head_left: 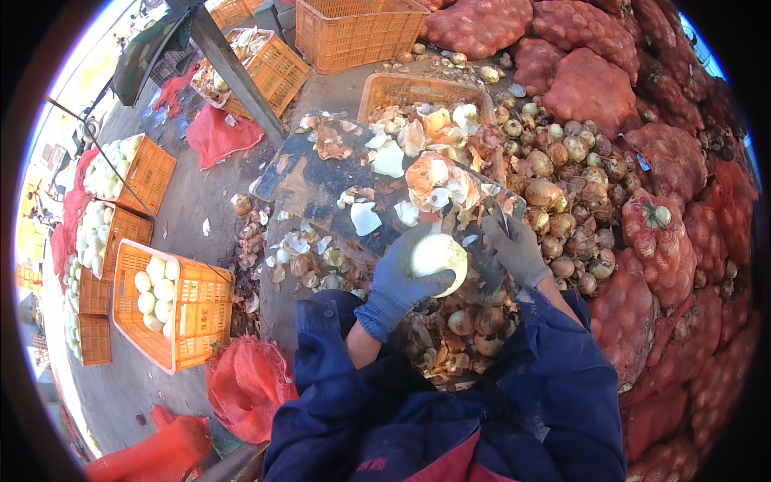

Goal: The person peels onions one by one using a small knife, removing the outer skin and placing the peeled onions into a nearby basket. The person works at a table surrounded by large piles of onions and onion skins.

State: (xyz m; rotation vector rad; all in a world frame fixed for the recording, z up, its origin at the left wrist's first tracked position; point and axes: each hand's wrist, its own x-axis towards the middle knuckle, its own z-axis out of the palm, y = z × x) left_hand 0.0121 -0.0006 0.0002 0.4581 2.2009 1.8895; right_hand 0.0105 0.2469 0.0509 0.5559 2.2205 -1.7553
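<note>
My left hand, in a blue knitted glove, grips a large peeled white onion with the thumb across its near side. To its right, my right hand wears a greyish glove and is closed around a small knife; its blade is thin and partly hidden. The two hands are apart, above the near edge of a dark board. Loose onion skins are strewn across that board. Below the hands, between my knees, lie unpeeled onions among dry skins.
An orange crate of peeled onions stands at left, with more filled crates behind. Beyond the board, a skin-filled crate stands near a slanting post. Unpeeled onions and stacked red mesh sacks crowd the right.
</note>
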